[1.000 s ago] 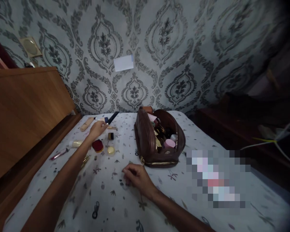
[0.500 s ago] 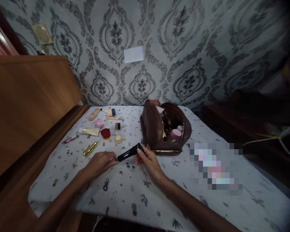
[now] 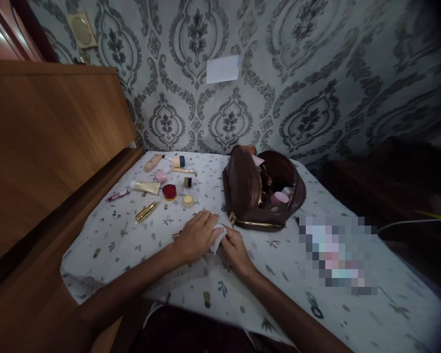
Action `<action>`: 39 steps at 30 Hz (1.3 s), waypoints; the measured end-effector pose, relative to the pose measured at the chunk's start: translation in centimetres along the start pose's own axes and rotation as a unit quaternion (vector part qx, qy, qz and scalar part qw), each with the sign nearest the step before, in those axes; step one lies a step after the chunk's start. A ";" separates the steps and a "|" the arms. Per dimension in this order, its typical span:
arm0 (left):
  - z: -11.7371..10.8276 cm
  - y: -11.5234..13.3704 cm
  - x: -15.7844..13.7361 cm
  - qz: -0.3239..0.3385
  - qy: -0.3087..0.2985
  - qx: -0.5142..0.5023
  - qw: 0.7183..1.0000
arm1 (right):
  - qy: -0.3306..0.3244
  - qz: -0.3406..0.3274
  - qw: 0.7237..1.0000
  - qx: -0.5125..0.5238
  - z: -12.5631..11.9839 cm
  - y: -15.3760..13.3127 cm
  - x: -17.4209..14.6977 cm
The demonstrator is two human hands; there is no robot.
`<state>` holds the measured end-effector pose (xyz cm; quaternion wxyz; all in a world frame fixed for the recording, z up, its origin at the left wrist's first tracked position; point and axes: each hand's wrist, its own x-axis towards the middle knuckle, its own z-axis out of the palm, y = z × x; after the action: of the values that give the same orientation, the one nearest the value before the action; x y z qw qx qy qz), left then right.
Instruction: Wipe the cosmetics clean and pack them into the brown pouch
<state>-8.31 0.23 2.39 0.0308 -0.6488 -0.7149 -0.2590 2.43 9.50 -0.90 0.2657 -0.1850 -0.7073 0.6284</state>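
A room in a home: damask wallpaper (image 3: 230, 120), wooden furniture (image 3: 55, 122), a cloth-covered surface (image 3: 106, 233) bearing a brown makeup bag (image 3: 242, 181) and loose cosmetics (image 3: 169, 191).

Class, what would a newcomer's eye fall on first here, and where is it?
The open brown bag comes first, right of centre on the printed cloth before boldly patterned wallpaper. Next, a crumpled white piece shows between the left hand and right hand. Left of the bag, a dark red jar stands out among scattered cosmetics.

No lettering, brand or number legible on cosmetics (image 3: 169, 192), bag (image 3: 242, 184), white card (image 3: 222, 69)
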 end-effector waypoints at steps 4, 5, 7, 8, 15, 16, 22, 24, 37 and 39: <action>0.0 -1.3 -0.4 -0.040 -0.031 0.040 0.998 | -0.023 0.031 0.999 0.022 0.1 -0.1 0.0; -0.2 -1.7 -0.6 -0.052 -0.038 0.039 0.997 | -0.027 0.033 0.999 0.033 0.1 -0.1 0.1; -0.8 -2.3 -1.0 -0.072 -0.056 0.019 0.996 | -0.030 0.042 0.997 0.064 0.1 -0.1 0.2; -1.2 -2.5 -1.1 -0.078 -0.068 -0.002 0.995 | -0.026 0.049 0.995 0.081 0.1 0.0 0.3; -3.0 -3.5 -1.9 -0.116 -0.111 -0.259 0.952 | 0.011 0.067 0.983 0.169 0.3 0.5 0.7; -2.9 -3.4 -2.1 -0.147 -0.086 -0.288 0.942 | 0.011 0.064 0.983 0.172 0.3 0.3 0.6; -2.0 -1.3 -3.4 -0.403 0.066 -0.469 0.783 | -0.097 -0.012 0.995 0.028 0.4 -0.7 -0.9; -2.2 -0.6 -3.7 -0.439 0.092 -0.488 0.749 | -0.123 -0.027 0.991 -0.038 0.6 -0.8 -1.4; -3.1 -3.0 -6.1 -0.412 0.024 -0.373 0.831 | -0.085 -0.135 0.953 -0.258 0.0 0.9 -1.0; -3.6 -3.7 -6.4 -0.396 0.001 -0.341 0.853 | -0.080 -0.134 0.950 -0.270 0.0 1.3 -0.8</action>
<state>-11.81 -7.20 1.83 -0.2970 -0.2805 -0.7781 -0.4771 2.95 9.20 -2.30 0.2305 -0.1027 -0.8876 0.3854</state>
